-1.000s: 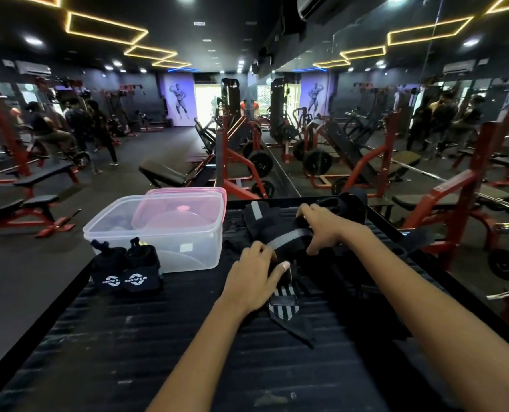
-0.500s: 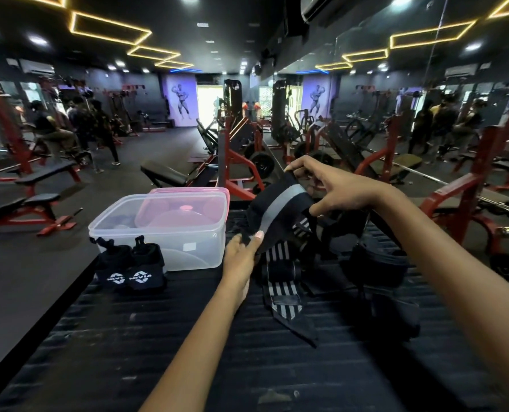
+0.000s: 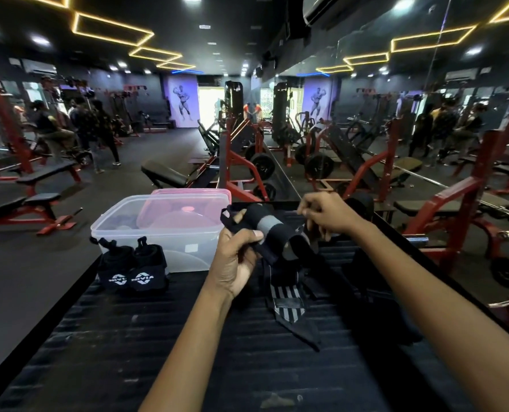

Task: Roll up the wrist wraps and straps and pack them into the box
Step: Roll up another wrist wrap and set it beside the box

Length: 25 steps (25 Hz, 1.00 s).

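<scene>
Head view. Left hand [image 3: 235, 260], centre of frame, fingers and thumb curled round a black wrist wrap with a grey band [image 3: 266, 226]; the wrap is held off the surface and runs up and right out of the fist, the grey band just beyond the thumb tip. Right hand [image 3: 326, 212], right of centre and slightly higher, fingers bent and pinching at the wrap's far end; the exact contact point is dark and cannot be made out. A loose length of the wrap curves down between the hands.

Below the hands, a black-and-grey striped strap [image 3: 286, 298] lies flat on the dark ribbed bench top [image 3: 158, 352].

Clear plastic box [image 3: 158, 233] stands left of the left hand, a pink lid [image 3: 188, 203] propped inside it. Two rolled black wraps [image 3: 131, 267] with white logos stand touching the box's lower-left front.
</scene>
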Each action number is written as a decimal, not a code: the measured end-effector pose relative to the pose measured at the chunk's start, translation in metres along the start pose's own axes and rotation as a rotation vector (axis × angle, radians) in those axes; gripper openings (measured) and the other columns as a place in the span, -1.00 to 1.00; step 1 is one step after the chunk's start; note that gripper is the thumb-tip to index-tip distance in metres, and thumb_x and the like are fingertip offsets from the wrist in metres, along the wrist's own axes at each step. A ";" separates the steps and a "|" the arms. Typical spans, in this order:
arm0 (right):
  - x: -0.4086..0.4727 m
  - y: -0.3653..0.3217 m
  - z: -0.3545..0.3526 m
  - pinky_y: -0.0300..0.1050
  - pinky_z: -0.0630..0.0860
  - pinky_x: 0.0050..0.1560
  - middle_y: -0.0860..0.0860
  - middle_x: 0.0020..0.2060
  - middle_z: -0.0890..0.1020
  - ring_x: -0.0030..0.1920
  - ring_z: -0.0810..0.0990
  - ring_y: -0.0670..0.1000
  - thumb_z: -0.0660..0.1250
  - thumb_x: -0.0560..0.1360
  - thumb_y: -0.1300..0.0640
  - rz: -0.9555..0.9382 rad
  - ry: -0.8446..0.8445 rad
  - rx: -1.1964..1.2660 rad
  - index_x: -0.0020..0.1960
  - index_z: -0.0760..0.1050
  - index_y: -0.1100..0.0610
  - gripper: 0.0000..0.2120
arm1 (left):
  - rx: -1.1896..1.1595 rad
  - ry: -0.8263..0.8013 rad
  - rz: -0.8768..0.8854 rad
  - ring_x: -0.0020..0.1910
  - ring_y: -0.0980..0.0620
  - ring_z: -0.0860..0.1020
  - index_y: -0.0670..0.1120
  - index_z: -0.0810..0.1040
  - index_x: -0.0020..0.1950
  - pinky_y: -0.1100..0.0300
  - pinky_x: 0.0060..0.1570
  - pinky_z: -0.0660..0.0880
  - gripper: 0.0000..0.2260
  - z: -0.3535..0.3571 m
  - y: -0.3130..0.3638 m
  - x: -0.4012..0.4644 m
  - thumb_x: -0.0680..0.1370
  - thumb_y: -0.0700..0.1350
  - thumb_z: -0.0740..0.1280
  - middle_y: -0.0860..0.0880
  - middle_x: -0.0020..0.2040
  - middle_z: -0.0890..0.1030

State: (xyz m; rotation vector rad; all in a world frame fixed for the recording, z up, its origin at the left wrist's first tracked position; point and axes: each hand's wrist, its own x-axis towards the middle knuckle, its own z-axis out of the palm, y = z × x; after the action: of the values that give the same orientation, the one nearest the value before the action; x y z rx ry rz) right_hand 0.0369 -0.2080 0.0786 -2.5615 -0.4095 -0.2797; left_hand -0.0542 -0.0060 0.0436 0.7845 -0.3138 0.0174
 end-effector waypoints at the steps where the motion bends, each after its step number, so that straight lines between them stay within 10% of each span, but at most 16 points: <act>1: -0.005 0.007 0.008 -0.28 0.47 -0.52 0.09 -0.31 0.63 -0.44 0.61 -0.09 0.26 0.59 0.16 0.145 -0.059 0.192 -0.08 0.55 0.17 -0.86 | 0.016 0.036 -0.036 -0.40 0.08 0.55 -0.12 0.48 -0.27 0.23 -0.34 0.52 -0.77 -0.003 -0.002 0.003 0.16 -0.38 0.28 0.00 -0.42 0.56; 4: -0.016 0.023 0.022 -0.13 0.58 -0.35 0.18 -0.28 0.60 -0.34 0.59 0.05 0.46 0.45 0.21 0.287 0.031 0.569 -0.04 0.55 0.26 -0.84 | 0.068 0.094 -0.142 -0.41 0.07 0.46 -0.08 0.45 -0.42 0.25 -0.36 0.43 -0.81 -0.008 -0.005 0.006 0.12 -0.35 0.20 0.01 -0.46 0.48; 8: -0.006 0.019 0.025 -0.03 0.54 -0.07 0.05 -0.18 0.51 -0.15 0.53 0.03 0.57 0.23 0.36 0.396 0.191 0.478 -0.08 0.45 0.11 -0.60 | 0.248 -0.149 -0.320 -0.32 0.04 0.55 -0.09 0.63 -0.39 0.21 -0.24 0.47 -0.74 -0.013 -0.007 -0.001 0.04 -0.29 0.25 -0.03 -0.37 0.59; 13: 0.008 -0.007 0.005 -0.21 0.43 -0.32 0.07 -0.12 0.48 -0.22 0.48 -0.03 0.22 0.37 0.60 0.471 0.341 1.134 0.23 0.35 0.19 -0.48 | 0.445 -0.475 -0.490 -0.26 0.04 0.62 -0.05 0.67 -0.20 0.15 -0.19 0.56 -0.71 -0.025 -0.005 -0.004 0.16 -0.30 0.34 -0.03 -0.27 0.64; 19: 0.007 0.017 0.002 -0.20 0.54 -0.13 0.07 -0.01 0.58 -0.06 0.57 -0.03 0.12 0.41 0.59 0.259 0.377 1.165 0.39 0.37 0.00 -0.30 | 0.674 -0.613 -0.621 -0.09 0.02 0.66 -0.16 0.61 0.00 0.18 -0.10 0.60 -0.68 -0.029 -0.011 -0.001 0.42 -0.52 0.31 -0.05 -0.09 0.69; 25: 0.008 0.019 0.004 -0.11 0.55 -0.10 0.12 0.03 0.62 -0.06 0.62 0.03 0.37 0.38 0.37 0.320 0.592 1.071 -0.05 0.57 0.07 -0.75 | 0.744 -0.753 -0.641 -0.03 0.03 0.64 -0.22 0.59 0.08 0.18 0.05 0.56 -0.66 -0.031 -0.006 0.000 0.37 -0.48 0.36 -0.03 -0.03 0.68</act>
State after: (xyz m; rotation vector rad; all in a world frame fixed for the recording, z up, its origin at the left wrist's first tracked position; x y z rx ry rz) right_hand 0.0511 -0.2190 0.0682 -1.3722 0.0889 -0.5046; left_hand -0.0447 0.0114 0.0193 1.5966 -0.7746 -0.8212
